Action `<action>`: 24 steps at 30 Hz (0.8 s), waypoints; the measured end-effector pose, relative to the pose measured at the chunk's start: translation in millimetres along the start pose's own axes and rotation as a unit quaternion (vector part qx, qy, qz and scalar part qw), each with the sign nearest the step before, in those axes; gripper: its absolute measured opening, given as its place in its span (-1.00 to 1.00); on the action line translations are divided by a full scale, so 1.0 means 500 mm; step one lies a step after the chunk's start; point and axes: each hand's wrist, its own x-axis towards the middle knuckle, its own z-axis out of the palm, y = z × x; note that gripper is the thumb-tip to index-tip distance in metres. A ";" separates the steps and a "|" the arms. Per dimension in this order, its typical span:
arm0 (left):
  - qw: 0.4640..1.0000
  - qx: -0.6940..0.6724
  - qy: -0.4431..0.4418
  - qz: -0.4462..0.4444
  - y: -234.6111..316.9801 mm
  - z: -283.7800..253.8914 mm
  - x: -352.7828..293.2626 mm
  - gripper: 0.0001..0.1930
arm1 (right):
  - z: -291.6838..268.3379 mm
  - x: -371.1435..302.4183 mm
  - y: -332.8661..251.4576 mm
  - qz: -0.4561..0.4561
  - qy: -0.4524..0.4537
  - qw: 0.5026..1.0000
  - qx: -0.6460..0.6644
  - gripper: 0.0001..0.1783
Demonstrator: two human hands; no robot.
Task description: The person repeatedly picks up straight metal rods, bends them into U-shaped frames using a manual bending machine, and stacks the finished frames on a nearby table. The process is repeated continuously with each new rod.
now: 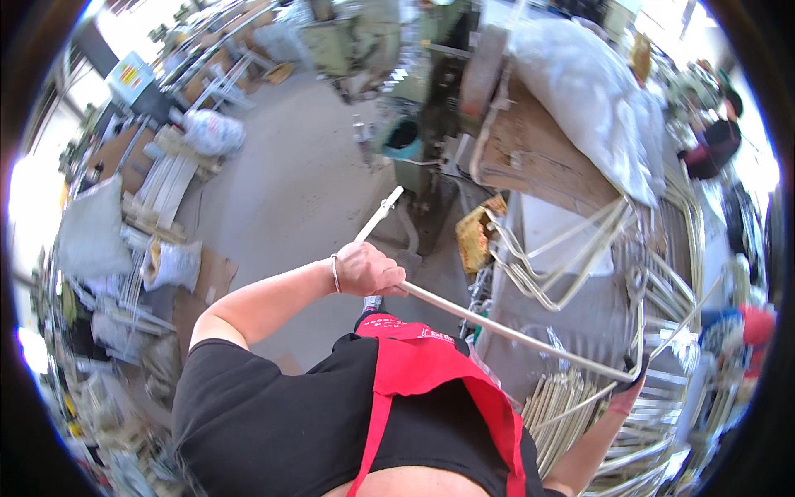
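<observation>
A long cream-coloured bent metal tube slants across in front of my body. My left hand is closed around it near a bend, and a shorter length with a small fitting sticks out beyond the fist. At the right, my right hand, with something dark over its fingers, is closed on the tube close to another bend; its fingers are partly hidden. Beside my right hand lie stacked cream tubes. More bent tubes rest on a bench ahead of it.
A brown board carries a large translucent plastic bag. Near it are a yellow-brown box and a teal-rimmed bin. White sacks and metal parts are piled along the left. Another person stands at the far right.
</observation>
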 end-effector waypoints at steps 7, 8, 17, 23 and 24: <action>0.980 0.120 0.152 -0.039 -0.104 -0.134 -0.220 -0.49 | 0.287 -0.021 0.019 0.151 -0.211 0.965 -0.043 -0.57; 0.968 0.145 0.185 -0.088 -0.135 -0.148 -0.263 -0.47 | 0.369 -0.069 -0.004 0.158 -0.263 0.951 -0.050 -0.55; 0.167 -0.628 0.601 -0.465 -0.560 -0.067 -0.571 -0.58 | 0.808 -0.255 0.065 0.074 -0.262 0.944 -0.185 -0.52; 0.391 -0.675 0.254 -0.572 -0.746 -0.114 -0.412 -0.68 | 0.755 -0.173 0.057 0.039 -0.156 0.971 -0.178 -0.54; 0.464 -0.639 0.221 -0.572 -0.760 -0.116 -0.357 -0.70 | 0.726 -0.151 0.057 0.033 -0.129 0.974 -0.182 -0.57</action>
